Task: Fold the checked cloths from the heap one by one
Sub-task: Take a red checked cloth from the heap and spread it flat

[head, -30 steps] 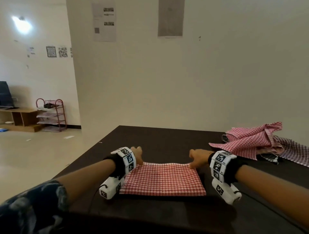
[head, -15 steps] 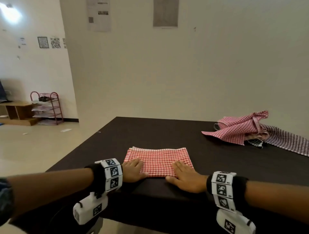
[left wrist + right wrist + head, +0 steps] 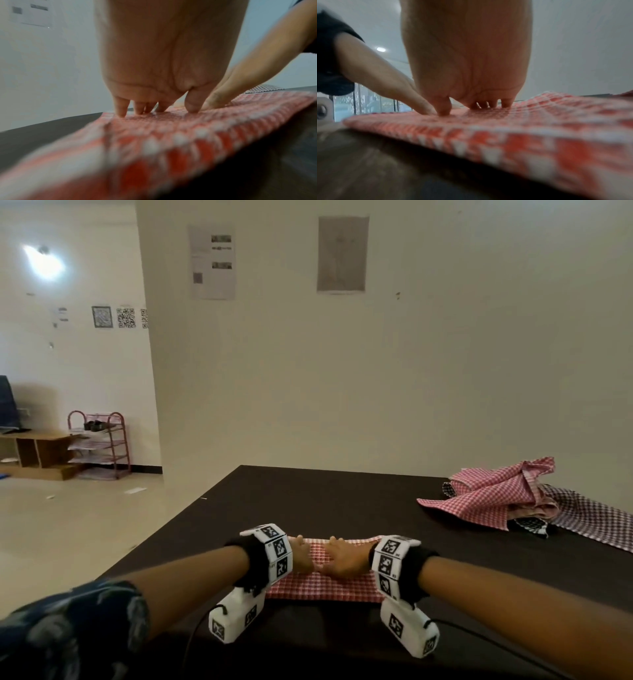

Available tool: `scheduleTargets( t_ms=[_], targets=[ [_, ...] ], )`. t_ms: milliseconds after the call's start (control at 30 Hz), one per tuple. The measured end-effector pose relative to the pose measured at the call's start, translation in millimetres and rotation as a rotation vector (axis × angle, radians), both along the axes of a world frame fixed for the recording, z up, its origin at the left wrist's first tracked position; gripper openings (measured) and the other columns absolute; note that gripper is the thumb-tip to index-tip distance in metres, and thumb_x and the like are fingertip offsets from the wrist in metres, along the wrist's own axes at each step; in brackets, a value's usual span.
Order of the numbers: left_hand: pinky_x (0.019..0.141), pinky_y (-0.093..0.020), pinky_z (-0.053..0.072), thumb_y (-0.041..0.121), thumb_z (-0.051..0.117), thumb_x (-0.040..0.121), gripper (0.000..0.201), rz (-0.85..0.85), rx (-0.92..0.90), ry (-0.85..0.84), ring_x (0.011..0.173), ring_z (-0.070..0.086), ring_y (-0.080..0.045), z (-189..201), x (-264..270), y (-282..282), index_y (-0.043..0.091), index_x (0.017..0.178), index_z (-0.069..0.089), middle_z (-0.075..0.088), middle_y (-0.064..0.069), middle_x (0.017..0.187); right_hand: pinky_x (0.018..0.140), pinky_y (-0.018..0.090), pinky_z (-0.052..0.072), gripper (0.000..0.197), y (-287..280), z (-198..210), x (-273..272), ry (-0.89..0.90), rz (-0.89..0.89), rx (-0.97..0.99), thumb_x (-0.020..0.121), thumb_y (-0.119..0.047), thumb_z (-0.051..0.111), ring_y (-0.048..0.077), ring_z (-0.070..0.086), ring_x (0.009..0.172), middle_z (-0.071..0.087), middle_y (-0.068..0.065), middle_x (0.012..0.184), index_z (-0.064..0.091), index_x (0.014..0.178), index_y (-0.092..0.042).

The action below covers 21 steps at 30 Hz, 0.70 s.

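Note:
A folded red-and-white checked cloth [image 3: 322, 587] [image 3: 171, 135] [image 3: 539, 128] lies flat on the dark table [image 3: 325, 501] near its front edge. Both hands rest on top of it, side by side at its middle. My left hand [image 3: 303, 556] [image 3: 154, 106] presses down with straight fingers, fingertips on the fabric. My right hand [image 3: 344, 558] [image 3: 471, 106] presses the same way, its thumb touching the left hand's. The heap of checked cloths [image 3: 503, 494] lies at the table's far right, red ones on top.
A purple-checked cloth [image 3: 596, 518] spreads from the heap to the right edge, with a black-checked piece [image 3: 529, 523] under it. The wall stands behind the table. A red shelf rack [image 3: 99, 445] and a wooden bench stand far left on the floor.
Both hands have moved from the cloth's near edge onto its middle and come together. The cloth looks narrower front to back than a second ago.

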<state>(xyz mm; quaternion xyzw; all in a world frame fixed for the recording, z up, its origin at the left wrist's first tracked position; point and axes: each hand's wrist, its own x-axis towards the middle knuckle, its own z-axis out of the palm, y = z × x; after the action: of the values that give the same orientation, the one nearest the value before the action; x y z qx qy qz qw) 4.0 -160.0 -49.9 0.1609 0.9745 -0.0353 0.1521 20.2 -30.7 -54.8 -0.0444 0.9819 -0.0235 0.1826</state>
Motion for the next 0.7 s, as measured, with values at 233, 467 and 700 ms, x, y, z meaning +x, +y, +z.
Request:
scheduleTargets(
  t_ms=[233, 467, 700],
  targets=[
    [0.120, -0.039, 0.007, 0.043, 0.032, 0.098, 0.070, 0.068, 0.086, -0.035, 0.147, -0.001, -0.027, -7.4, 3.8, -42.4, 0.005, 0.150, 0.003, -0.005, -0.013, 0.158, 0.118, 0.039, 0.010, 0.083, 56.1, 6.7, 24.9, 0.021, -0.327, 0.023, 0.091, -0.061, 0.033, 0.029, 0.008, 0.146, 0.004, 0.013, 0.158, 0.009, 0.149, -0.007],
    [0.117, -0.038, 0.016, 0.037, 0.029, 0.101, 0.058, 0.093, 0.801, -0.148, 0.145, 0.015, -0.022, 24.5, 58.5, -40.1, 0.012, 0.150, 0.012, 0.013, -0.007, 0.158, 0.077, 0.026, 0.046, 0.049, 80.9, 19.2, 43.0, -0.077, -0.575, -0.503, 0.081, -0.025, 0.071, 0.016, 0.049, 0.100, 0.050, 0.005, 0.112, 0.044, 0.121, -0.015],
    [0.119, -0.035, 0.014, 0.053, 0.014, 0.098, 0.067, 0.223, 1.486, -0.449, 0.146, 0.014, -0.022, -0.2, 86.6, 10.6, 0.011, 0.150, 0.006, 0.010, -0.010, 0.158, 0.074, 0.028, 0.054, 0.026, 72.3, 24.4, 49.1, -0.074, -0.656, -0.810, 0.078, -0.006, 0.071, 0.016, 0.064, 0.085, 0.067, 0.005, 0.091, 0.060, 0.102, -0.007]
  ],
)
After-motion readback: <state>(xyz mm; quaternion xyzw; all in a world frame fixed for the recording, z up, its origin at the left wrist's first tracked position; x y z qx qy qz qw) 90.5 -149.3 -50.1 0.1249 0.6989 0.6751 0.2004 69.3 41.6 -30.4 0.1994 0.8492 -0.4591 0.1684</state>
